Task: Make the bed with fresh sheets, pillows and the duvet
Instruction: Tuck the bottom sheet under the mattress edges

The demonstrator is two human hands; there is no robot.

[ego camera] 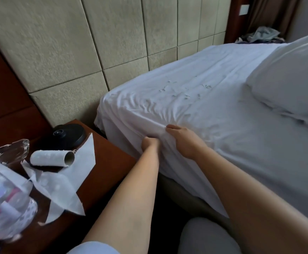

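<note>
Hands work at the near side edge of the bed, close to its head corner by the padded headboard (76, 52). The left hand (147, 143) has its fingers curled into a bunch of the white sheet (195, 99) where it hangs over the mattress side. The right hand (183, 139) pinches a fold of the same sheet on the top edge, just beside the left. A pillow (292, 77) lies farther along the bed. A lint roller (52, 158) rests on the wooden nightstand (103, 162).
</note>
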